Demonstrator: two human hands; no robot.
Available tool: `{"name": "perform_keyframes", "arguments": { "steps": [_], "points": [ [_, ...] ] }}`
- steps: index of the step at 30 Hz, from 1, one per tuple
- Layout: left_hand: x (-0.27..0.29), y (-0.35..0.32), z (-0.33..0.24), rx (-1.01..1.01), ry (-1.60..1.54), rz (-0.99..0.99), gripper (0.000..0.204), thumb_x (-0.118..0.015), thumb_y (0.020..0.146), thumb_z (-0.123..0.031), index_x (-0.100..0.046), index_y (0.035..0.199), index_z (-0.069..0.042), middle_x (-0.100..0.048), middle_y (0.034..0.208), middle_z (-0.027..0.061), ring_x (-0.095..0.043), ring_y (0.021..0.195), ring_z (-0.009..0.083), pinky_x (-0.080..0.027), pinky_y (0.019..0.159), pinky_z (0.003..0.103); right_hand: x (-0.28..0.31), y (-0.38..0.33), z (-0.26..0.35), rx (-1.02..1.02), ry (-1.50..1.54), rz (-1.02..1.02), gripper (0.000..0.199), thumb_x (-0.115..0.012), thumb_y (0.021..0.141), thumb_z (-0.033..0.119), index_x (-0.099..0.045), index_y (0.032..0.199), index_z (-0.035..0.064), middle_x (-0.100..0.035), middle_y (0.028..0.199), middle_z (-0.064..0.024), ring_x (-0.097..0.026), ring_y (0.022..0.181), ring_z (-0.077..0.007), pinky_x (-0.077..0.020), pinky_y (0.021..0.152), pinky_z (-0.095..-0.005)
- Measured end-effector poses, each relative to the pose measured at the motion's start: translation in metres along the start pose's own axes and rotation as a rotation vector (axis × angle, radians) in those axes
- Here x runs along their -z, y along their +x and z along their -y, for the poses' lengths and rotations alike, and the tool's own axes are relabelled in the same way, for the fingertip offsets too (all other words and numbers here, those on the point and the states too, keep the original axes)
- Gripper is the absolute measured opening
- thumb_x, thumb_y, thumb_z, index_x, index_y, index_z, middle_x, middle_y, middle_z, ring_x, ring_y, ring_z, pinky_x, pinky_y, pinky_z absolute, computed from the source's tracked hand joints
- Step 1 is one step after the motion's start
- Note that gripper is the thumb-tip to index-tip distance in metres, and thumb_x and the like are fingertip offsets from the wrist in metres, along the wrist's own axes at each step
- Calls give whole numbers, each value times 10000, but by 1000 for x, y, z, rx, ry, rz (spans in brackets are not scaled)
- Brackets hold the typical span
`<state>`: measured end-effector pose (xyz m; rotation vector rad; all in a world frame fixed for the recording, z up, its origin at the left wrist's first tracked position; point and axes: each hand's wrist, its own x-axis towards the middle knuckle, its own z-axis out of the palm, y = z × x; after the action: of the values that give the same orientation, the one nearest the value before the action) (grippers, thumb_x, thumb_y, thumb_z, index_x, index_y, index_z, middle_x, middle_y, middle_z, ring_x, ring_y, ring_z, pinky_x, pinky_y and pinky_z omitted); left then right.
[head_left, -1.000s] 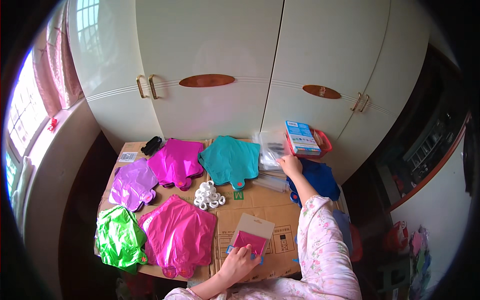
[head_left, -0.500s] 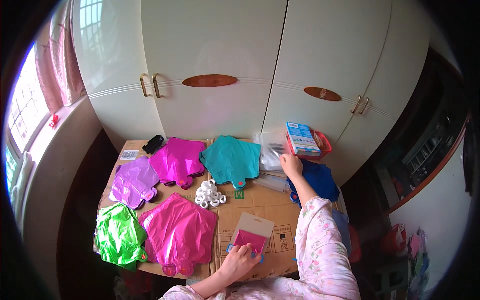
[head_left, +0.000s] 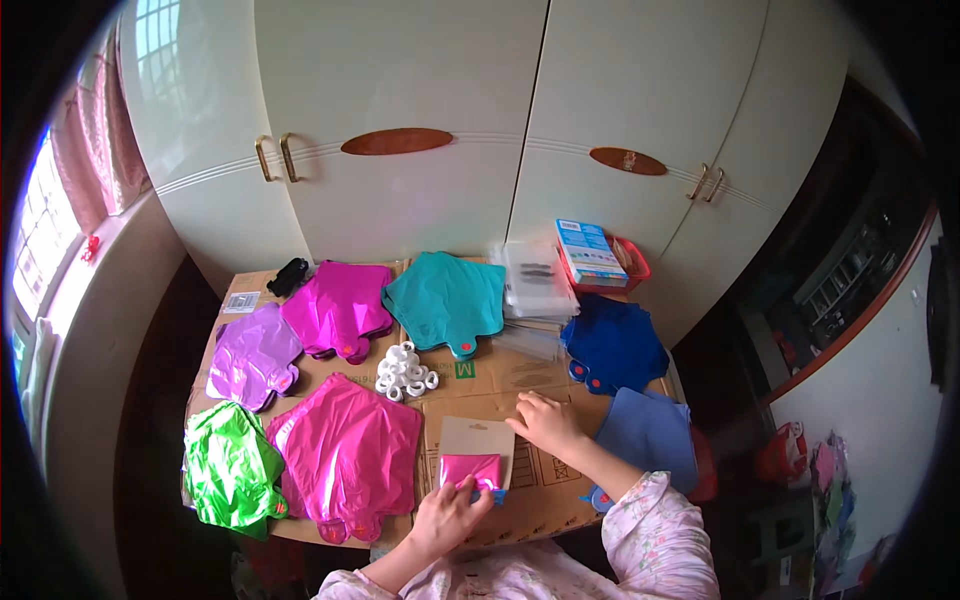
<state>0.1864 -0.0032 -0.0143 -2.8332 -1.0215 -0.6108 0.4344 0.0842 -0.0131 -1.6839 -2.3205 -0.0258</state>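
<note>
Foil balloons, green [head_left: 228, 468] and pink [head_left: 352, 455], are laid flat at the left. A small folded pink balloon [head_left: 472, 469] on a card [head_left: 478, 440] is pinched by the left hand [head_left: 450, 515]; being light, thin and slippery, it is best gripped at its edge. The right hand [head_left: 545, 422] is pressed flat, holding nothing, on the cardboard [head_left: 520, 375].

Left hand [head_left: 450, 515] grips a folded pink balloon [head_left: 472, 468] on a card [head_left: 478, 440]; right hand [head_left: 545, 422] rests on cardboard [head_left: 520, 375].
</note>
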Motion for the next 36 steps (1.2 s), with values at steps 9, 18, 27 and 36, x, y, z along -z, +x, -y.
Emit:
{"name": "perform_keyframes", "arguments": {
  "steps": [9,18,27,36],
  "points": [
    [3,-3,11,21,9,63,388,-607,717,-200,-509,1089,-149,-597,1120,121,-568,751,211,-517,610,303,-15,-9,-21,77,188,-17,285,-627,793,155,-627,1021,-17,-604,1177,-163,-582,1089,-288,-480,924,-358],
    [6,14,4,-85,48,129,433,-634,703,-268,-529,1112,-173,-549,1101,148,-547,859,240,-498,667,344,-26,-9,-23,204,48,-177,142,-644,763,83,-663,880,5,-641,926,-89,-617,876,-235,-521,789,-340],
    [11,27,-2,-146,46,103,302,-574,764,-221,-542,1057,-153,-598,1046,219,-589,844,239,-509,607,328,-16,9,-13,-6,312,-81,52,-632,756,126,-666,762,88,-636,752,-86,-632,702,-266,-517,640,-371],
    [0,29,-7,-280,80,51,313,-591,725,-269,-562,1026,-188,-599,1084,175,-554,832,177,-483,634,305,-20,19,8,4,292,-95,50,-615,752,124,-643,736,85,-630,711,-92,-635,696,-281,-517,626,-393]
  ]
}}
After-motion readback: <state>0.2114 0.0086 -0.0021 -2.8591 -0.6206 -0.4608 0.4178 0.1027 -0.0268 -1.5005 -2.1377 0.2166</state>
